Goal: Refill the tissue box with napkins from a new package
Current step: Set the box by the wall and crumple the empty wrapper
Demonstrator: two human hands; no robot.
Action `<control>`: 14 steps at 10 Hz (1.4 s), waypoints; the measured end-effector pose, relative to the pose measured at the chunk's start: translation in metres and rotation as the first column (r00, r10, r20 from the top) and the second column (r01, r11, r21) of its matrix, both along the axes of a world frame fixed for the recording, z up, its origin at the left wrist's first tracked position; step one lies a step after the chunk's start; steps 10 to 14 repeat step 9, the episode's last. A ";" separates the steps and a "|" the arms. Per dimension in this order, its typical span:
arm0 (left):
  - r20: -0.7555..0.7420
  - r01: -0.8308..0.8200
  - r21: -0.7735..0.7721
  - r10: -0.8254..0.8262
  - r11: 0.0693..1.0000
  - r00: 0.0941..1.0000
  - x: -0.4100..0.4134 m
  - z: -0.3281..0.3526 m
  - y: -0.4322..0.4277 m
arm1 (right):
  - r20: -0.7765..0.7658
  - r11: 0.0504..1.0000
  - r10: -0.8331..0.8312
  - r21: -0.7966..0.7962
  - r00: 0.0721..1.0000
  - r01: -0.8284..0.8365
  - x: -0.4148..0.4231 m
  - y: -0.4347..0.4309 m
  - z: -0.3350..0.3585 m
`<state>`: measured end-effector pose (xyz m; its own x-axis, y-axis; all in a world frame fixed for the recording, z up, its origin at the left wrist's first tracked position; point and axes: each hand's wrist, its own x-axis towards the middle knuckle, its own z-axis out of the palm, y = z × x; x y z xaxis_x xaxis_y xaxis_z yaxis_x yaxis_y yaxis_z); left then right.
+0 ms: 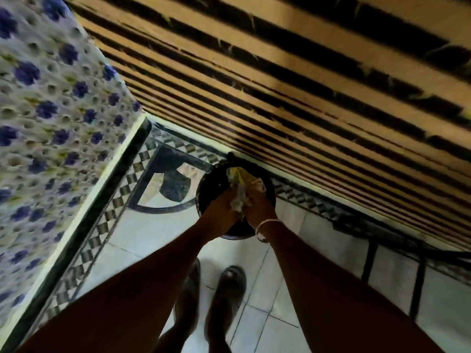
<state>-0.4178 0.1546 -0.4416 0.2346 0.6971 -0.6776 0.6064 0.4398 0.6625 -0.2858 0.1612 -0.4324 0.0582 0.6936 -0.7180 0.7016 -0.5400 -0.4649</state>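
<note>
Both my hands meet over a dark round bin [210,183] that stands on the floor by the wall. My left hand [221,209] and my right hand [260,206] are closed together on a crumpled clear plastic wrapper [237,201]. Inside the bin, just beyond my fingers, lies more crumpled wrapping, yellow and white [242,175]. A pale bangle sits on my right wrist. No tissue box and no napkins appear in this view.
A wall of tan and black stripes [305,85] runs behind the bin. A cloth with blue flowers [51,123] hangs on the left. The floor is pale tile with a chequered border [119,200]. My feet in dark sandals [229,289] stand below.
</note>
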 end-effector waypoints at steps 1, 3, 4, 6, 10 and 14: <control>0.049 0.178 0.080 -0.182 0.981 0.982 0.000 -0.059 0.005 | 0.056 0.991 0.128 -0.051 0.990 -0.125 -0.008 0.010 -0.041; -0.189 0.489 -0.006 -0.481 0.873 0.856 0.004 -0.142 0.011 | 0.111 0.956 0.242 -0.196 0.964 -0.217 -0.016 0.009 -0.122; -0.220 0.517 -0.073 -0.520 0.853 0.826 0.006 -0.163 0.016 | 0.065 0.927 0.294 -0.264 0.954 -0.267 -0.019 0.007 -0.143; -0.204 0.478 -0.167 -0.504 0.862 0.839 0.009 -0.207 0.021 | 0.018 0.952 0.182 -0.252 0.983 -0.172 -0.016 0.012 -0.186; -0.302 0.351 0.142 -0.297 0.925 0.906 -0.001 -0.105 0.027 | 0.061 0.979 -0.183 -0.086 0.981 0.187 -0.011 0.012 -0.104; -0.302 0.351 0.142 -0.297 0.925 0.906 -0.001 -0.105 0.027 | 0.061 0.979 -0.183 -0.086 0.981 0.187 -0.011 0.012 -0.104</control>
